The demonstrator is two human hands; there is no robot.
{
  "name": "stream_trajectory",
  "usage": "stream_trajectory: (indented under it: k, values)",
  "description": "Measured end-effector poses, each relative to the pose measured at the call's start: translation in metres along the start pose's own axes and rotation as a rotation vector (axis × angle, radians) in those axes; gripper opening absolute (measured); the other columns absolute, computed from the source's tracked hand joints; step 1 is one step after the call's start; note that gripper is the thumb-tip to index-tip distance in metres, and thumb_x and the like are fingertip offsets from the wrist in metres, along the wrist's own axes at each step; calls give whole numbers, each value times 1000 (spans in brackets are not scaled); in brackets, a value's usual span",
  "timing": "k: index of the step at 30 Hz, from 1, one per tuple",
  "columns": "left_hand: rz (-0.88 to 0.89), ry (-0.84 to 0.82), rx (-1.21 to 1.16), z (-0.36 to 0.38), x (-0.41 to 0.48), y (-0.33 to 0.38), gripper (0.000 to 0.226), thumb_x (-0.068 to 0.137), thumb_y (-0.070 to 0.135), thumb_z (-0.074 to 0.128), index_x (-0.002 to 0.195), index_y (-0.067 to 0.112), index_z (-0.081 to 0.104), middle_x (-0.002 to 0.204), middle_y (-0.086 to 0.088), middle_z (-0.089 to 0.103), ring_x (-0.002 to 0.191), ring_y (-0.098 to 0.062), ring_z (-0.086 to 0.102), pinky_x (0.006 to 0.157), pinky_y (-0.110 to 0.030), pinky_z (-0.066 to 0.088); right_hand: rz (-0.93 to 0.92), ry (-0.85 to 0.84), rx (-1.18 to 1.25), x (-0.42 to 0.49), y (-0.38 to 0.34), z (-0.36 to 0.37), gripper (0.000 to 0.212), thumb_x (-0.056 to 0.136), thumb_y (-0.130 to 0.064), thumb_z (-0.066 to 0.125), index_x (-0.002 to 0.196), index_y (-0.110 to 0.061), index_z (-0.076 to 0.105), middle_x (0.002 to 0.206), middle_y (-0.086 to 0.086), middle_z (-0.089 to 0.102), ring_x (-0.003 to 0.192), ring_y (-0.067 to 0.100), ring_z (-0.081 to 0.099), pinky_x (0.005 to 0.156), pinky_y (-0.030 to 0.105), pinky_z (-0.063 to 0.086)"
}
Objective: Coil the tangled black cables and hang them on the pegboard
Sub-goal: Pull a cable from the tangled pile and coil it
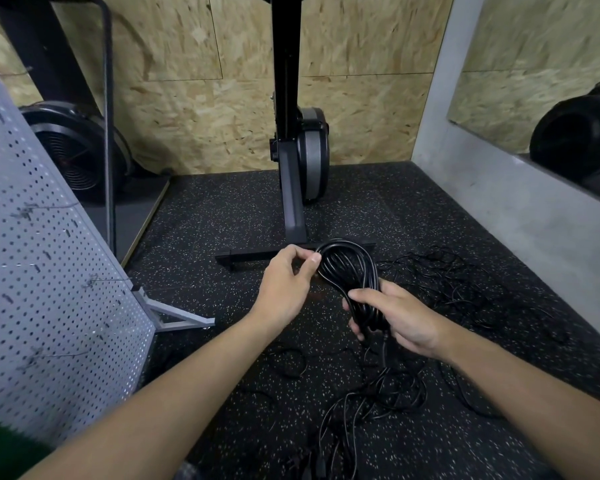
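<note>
From the head view, a coil of black cable (349, 268) is held above the speckled floor (222, 220), near the centre of the frame. Its lower neck is gripped by the right hand (400, 318), with the fingers (364, 295) curled round the strands. At 9 o'clock, the coil's rim is pinched between thumb and forefinger of the left hand (284, 285). Loose tangled cables (381, 400) are spread on the floor from 3 to 6 o'clock of the coil. The grey pegboard (49, 271) is seen at 9 o'clock, and a black machine (291, 168) at 12 o'clock.

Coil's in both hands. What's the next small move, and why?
Probably lay on another loop: the right hand grips the coiled black cable low, the left hand pinches its top, yet a loose tail trails to the speckled rubber floor.
</note>
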State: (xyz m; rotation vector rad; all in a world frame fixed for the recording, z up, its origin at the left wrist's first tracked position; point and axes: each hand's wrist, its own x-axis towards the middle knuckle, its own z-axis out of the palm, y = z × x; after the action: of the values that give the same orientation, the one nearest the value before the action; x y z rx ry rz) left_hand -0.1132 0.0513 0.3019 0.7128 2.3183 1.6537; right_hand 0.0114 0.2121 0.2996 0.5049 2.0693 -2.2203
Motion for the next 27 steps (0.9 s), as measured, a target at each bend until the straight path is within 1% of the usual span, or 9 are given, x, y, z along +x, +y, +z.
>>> stream_trajectory:
  k: [3,7,11,13,15,17,19,24,27]
  values:
    - [83,11,36,3,0,-1,19,106,39,55,104,21,61,112,9,68,105,-2,61,85,-18,45,11,14,71,-2,-5,1,28,102,-22,62,121,-2,58,103,11,72,74,24,69,59,34,55]
    - [211,-9,137,5,-1,-8,21,106,41,55,110,20,57,111,7,63,103,-2,59,86,-20,47,25,22,134,-7,-11,2,19,102,-19,63,115,-5,64,100,10,74,67,18,65,52,29,51]
    - [207,15,176,13,-5,-9,23,107,42,52,112,20,50,106,3,59,90,-5,56,74,-15,44,72,31,173,-9,-12,1,15,100,-19,66,111,-8,63,104,12,75,69,18,65,55,32,52]
    - [174,15,88,14,-7,-6,24,106,42,54,116,22,46,101,5,60,82,-1,56,72,-15,44,69,26,171,-10,-12,0,18,100,-20,66,113,-9,64,106,12,74,72,18,65,57,32,52]
    - [118,-75,-52,11,-7,-2,30,103,43,59,123,26,44,103,4,65,81,2,61,79,-18,48,55,28,161,-10,-13,-3,19,101,-22,65,114,-8,65,106,12,73,72,18,65,58,33,51]
    - [87,-200,-144,9,-8,-1,38,100,40,65,130,28,45,100,-1,67,79,-9,68,81,-29,55,42,35,146,-11,-13,-5,20,101,-23,64,114,-8,67,107,12,73,73,18,65,58,32,51]
    - [95,-243,-183,10,-10,-3,46,97,34,72,133,26,45,92,-1,65,76,-15,71,81,-30,57,36,31,121,-12,-13,-5,21,102,-23,63,116,-9,68,107,11,72,74,18,66,58,32,51]
    - [165,-156,-107,10,-9,-4,48,92,30,79,125,30,44,92,7,74,84,-6,71,84,-23,54,49,-18,227,-13,-12,7,25,102,-13,62,125,-3,60,103,14,70,86,31,74,74,41,65]
    - [226,-85,-54,11,-12,0,47,92,29,79,125,28,45,96,13,74,91,0,70,83,-15,51,34,39,255,-11,-12,12,22,101,-7,62,122,-1,59,99,14,68,78,28,73,73,43,65]
